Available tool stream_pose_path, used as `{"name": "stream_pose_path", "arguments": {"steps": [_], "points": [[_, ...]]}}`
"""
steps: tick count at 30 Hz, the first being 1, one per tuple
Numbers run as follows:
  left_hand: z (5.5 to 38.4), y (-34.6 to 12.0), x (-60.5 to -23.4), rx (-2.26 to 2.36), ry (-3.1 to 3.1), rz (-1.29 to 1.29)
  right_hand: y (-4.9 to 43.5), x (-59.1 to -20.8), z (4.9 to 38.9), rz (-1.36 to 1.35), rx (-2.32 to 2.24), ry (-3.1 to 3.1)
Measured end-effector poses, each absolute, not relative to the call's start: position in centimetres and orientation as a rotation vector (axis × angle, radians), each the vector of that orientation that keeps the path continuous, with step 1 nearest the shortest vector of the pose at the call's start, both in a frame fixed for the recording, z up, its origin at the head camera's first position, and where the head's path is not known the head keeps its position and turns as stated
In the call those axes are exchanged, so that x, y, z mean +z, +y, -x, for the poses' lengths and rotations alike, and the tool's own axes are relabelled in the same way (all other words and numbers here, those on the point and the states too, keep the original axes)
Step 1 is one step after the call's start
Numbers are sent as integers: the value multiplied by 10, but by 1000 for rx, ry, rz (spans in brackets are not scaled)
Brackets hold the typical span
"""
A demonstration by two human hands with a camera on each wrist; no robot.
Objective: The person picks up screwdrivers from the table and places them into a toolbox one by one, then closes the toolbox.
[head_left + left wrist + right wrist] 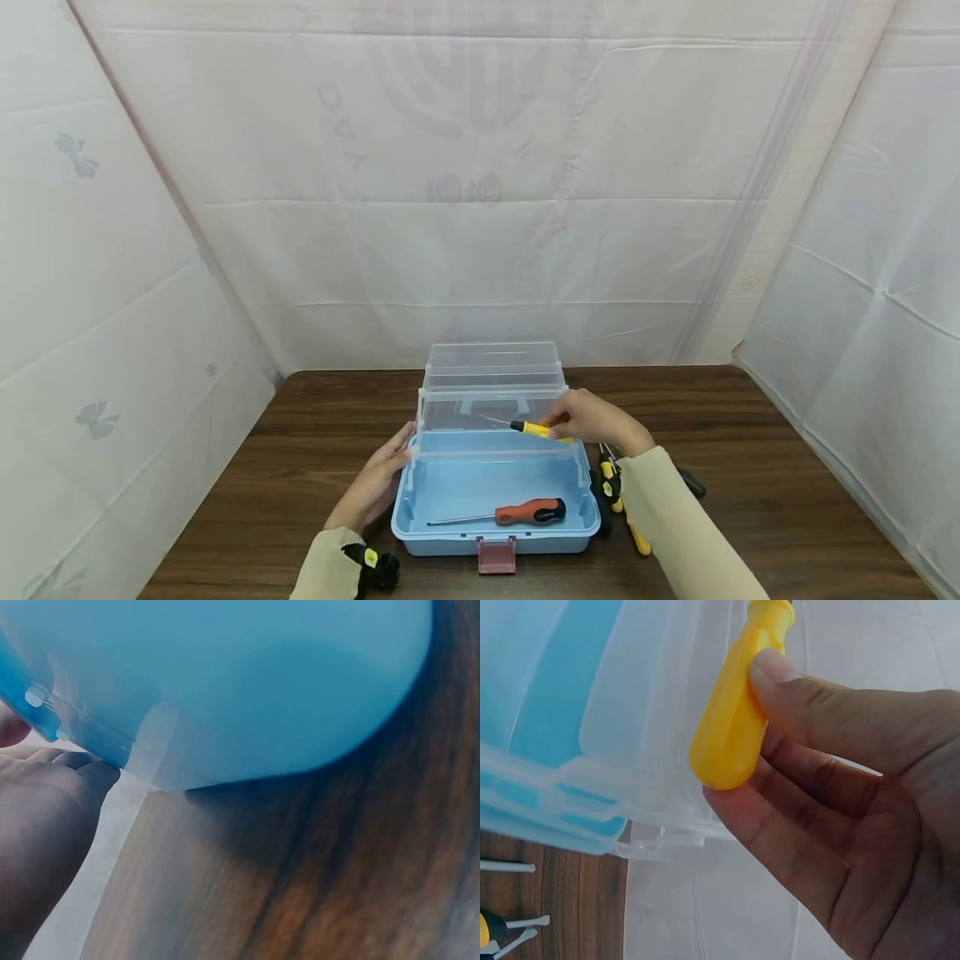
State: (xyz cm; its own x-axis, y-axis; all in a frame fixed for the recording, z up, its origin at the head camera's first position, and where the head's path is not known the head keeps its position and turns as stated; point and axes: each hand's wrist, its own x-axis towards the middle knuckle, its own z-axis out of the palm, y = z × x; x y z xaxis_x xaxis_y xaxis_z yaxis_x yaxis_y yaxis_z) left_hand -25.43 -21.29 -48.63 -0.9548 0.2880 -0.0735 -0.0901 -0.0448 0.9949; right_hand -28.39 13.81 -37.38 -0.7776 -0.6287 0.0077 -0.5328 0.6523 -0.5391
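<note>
A light-blue toolbox (495,543) stands on the table with its clear lid (492,367) raised at the back. My left hand (380,477) grips the box's left side toward the rear; in the left wrist view its thumb and fingers meet the rim at the left edge. My right hand (592,418) pinches a yellow-handled screwdriver (534,429) between thumb and fingers, over the right rear of the box. Its thin shaft points left, and in the right wrist view the yellow handle (731,727) fills the grip. An orange-and-black screwdriver (528,512) lies inside the box near the front.
Right of the box, several tools with yellow and black handles (639,537) lie on the wooden table (750,467), partly hidden by my right sleeve. A reddish latch (497,557) hangs from the box's front. White sheeting (480,250) rises behind the table.
</note>
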Motion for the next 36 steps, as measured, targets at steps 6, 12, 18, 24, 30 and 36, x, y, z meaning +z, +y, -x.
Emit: {"name": "stream_pose_path", "arguments": {"steps": [6, 12, 18, 24, 30, 36], "points": [[254, -214, -486, 2086, 1966, -211, 131, -378, 285, 965, -787, 2682], [253, -215, -486, 2077, 1980, -201, 126, -381, 287, 962, -770, 2681], [254, -214, -487, 2081, 1976, -202, 124, -383, 287, 980, -794, 2660], [253, -214, -486, 2074, 1979, -197, 124, -386, 288, 1006, -806, 2629], [253, -214, -485, 2083, 1966, -196, 121, -387, 289, 989, -798, 2614], [254, -213, -486, 2099, 1954, -194, 118, -388, 290, 987, -753, 2622]]}}
